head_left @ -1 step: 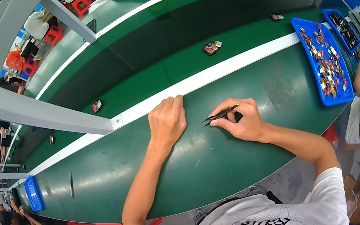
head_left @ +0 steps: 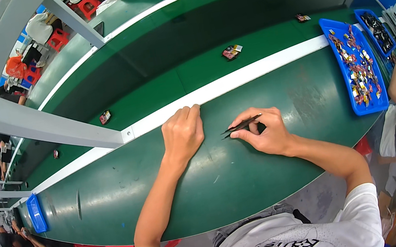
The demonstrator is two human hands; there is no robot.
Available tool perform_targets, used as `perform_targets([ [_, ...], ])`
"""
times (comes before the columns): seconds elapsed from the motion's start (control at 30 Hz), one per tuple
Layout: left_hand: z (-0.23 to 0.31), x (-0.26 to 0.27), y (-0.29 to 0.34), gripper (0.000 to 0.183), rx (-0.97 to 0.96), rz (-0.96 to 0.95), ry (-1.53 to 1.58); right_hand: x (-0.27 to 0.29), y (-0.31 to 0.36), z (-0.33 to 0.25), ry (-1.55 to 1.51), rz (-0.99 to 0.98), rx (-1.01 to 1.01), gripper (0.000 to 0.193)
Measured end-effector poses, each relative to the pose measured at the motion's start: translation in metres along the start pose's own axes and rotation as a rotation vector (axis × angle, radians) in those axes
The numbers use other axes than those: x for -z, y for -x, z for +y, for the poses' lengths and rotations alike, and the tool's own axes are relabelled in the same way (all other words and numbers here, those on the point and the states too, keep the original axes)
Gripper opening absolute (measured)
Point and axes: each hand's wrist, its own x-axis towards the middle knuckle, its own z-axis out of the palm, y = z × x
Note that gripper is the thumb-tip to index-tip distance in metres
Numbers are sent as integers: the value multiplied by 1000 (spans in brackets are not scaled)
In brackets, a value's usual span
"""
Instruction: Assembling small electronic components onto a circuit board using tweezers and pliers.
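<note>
My right hand (head_left: 268, 132) is closed round a pair of black tweezers (head_left: 241, 125). Their tips point left, a little above the green tabletop (head_left: 251, 183). To the left, my left hand (head_left: 183, 132) rests as a fist on the tabletop beside the white rail (head_left: 232, 77); nothing sticks out of it, and its palm side is hidden. Past the rail, small packs lie on the green belt: one pack (head_left: 232, 52) beyond my hands, another pack (head_left: 105, 117) farther left.
A blue tray (head_left: 383, 100) of small colourful parts stands at the right, with a smaller blue tray (head_left: 360, 15) of black pieces behind it. At the far left lies another blue tray (head_left: 37, 212). A grey post (head_left: 48, 115) rises at the left. Other people sit around.
</note>
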Motion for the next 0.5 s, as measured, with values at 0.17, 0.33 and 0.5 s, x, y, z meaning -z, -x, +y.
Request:
perform_targets([
  [0.17,5,0,-3,23,14,-6,-1,0,1,2,9,5,15,23],
  [0.33,5,1,-3,23,29,-23,0,0,0,-1,-1,-1,5,24],
  [0.5,5,-1,-4,23,24,-34,-4,2,0,-1,1,-11,9,24],
])
